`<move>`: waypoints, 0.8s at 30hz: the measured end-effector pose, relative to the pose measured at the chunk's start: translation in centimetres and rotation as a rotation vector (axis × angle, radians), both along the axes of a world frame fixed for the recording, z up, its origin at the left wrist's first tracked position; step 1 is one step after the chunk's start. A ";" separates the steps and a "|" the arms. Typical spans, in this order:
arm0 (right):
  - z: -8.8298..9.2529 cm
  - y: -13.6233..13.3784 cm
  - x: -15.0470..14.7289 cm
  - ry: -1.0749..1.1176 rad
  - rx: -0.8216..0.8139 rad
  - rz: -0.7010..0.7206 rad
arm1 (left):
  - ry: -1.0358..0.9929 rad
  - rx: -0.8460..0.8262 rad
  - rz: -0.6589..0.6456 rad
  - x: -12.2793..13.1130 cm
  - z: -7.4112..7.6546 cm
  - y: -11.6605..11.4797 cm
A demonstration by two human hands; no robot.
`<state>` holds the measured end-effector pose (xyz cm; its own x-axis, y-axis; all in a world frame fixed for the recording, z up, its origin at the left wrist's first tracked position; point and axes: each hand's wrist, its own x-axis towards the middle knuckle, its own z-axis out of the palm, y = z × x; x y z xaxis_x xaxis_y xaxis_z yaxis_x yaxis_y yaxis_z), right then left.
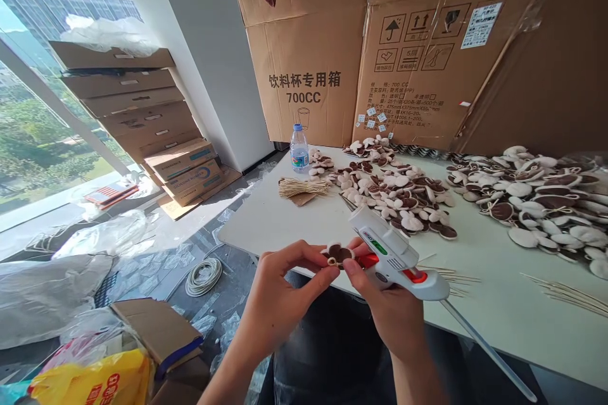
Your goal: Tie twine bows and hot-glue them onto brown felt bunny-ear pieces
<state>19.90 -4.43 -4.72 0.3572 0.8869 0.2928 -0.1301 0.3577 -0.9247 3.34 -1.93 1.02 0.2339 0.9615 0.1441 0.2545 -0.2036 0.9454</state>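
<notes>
Between my two hands, near the table's front edge, is a small brown and white plush piece (340, 253) with a little cord loop on it. My left hand (304, 272) pinches its left side between thumb and fingers. My right hand (380, 291) holds its right side with the thumb and also grips a white glue gun (389, 250) with a red trigger. A clear glue stick (489, 348) sticks out of the gun's back end toward the lower right. The gun's nozzle is hidden.
Piles of similar plush pieces (403, 196) lie on the white table (266, 221), with more at the right (546, 196). A water bottle (299, 150), a bundle of thin sticks (304, 188) and loose sticks (570, 294) are there too. Large cardboard boxes (304, 44) stand behind.
</notes>
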 end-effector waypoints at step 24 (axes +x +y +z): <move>-0.4 0.0 0.1 0.095 -0.098 -0.001 | 0.005 0.006 -0.041 -0.3 0.2 0.1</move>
<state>20.03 -4.45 -5.08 0.3798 0.9094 0.1697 -0.2190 0.2667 -0.9386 3.05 -1.84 1.26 0.2738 0.9503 0.1483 0.2507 -0.2194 0.9429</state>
